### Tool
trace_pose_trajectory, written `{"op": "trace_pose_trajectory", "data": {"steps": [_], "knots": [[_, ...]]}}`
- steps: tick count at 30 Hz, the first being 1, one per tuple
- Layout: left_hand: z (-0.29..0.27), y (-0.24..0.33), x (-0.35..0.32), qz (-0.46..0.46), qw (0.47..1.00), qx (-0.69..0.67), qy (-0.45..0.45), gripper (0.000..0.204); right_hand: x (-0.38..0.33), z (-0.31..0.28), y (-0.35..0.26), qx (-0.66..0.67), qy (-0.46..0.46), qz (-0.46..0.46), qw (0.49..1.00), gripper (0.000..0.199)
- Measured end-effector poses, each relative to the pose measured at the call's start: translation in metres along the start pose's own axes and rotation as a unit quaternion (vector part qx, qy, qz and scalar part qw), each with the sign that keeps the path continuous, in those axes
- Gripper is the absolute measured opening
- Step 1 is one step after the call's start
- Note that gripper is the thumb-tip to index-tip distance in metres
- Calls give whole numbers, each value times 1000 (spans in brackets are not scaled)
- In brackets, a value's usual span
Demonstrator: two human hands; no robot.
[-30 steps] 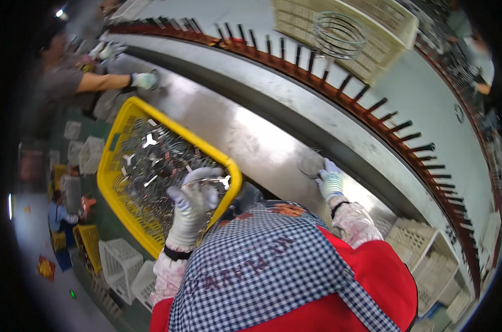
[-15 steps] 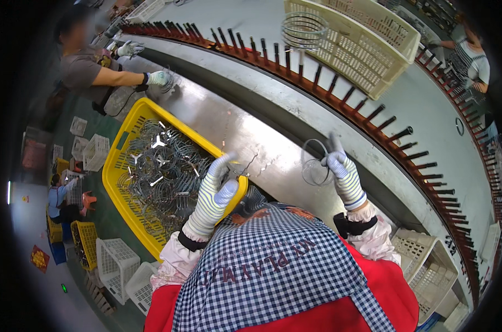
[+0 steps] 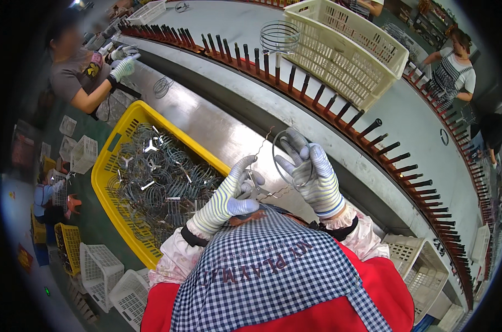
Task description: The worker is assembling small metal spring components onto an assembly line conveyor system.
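Note:
My left hand (image 3: 228, 196), in a striped knit glove, is closed on a wavy metal wire piece (image 3: 262, 144) that sticks up from the fingers. Its lower end is partly hidden by the glove. Across from it, my right hand (image 3: 320, 182) has its thumb and fingers curled around a thin wire ring (image 3: 274, 157). A second wavy strand (image 3: 277, 193) shows low between both hands. To the left stands a yellow crate (image 3: 104, 166) heaped with wire rings and silvery three-armed pieces (image 3: 150, 146).
A steel ledge (image 3: 195, 113) runs beyond the crate, with a loose wire coil (image 3: 162, 87) on it. Past it curves a rail of dark upright pegs (image 3: 291, 78), one bearing stacked wire rings (image 3: 279, 37). A cream crate (image 3: 339, 61) stands behind. Co-workers (image 3: 82, 83) are at far left and right.
My right hand has come left with the ring, nearer my left hand. My left hand has moved right, off the crate's rim, with the wavy wire. The far-left co-worker has let go of a coil.

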State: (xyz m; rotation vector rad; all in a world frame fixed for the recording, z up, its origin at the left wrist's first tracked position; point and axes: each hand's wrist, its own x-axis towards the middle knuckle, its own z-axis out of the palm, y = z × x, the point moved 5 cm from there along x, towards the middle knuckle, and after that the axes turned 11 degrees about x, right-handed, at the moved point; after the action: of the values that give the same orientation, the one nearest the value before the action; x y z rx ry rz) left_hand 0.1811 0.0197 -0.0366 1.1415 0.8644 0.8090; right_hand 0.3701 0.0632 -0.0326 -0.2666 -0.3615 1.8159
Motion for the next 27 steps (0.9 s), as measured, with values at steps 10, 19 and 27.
{"op": "trace_pose_trajectory", "data": {"steps": [10, 19, 27], "knots": [[-9, 33, -11, 5, 978, 204, 33, 109, 5, 5, 1, -120, -79, 33, 989, 33], [-14, 28, -18, 79, 988, 126, 52, 105, 5, -4, -9, -44, -72, 72, 994, 27], [6, 25, -12, 33, 965, 261, -21, 112, -1, -10, 4, -16, 3, 0, 1000, 29]]}}
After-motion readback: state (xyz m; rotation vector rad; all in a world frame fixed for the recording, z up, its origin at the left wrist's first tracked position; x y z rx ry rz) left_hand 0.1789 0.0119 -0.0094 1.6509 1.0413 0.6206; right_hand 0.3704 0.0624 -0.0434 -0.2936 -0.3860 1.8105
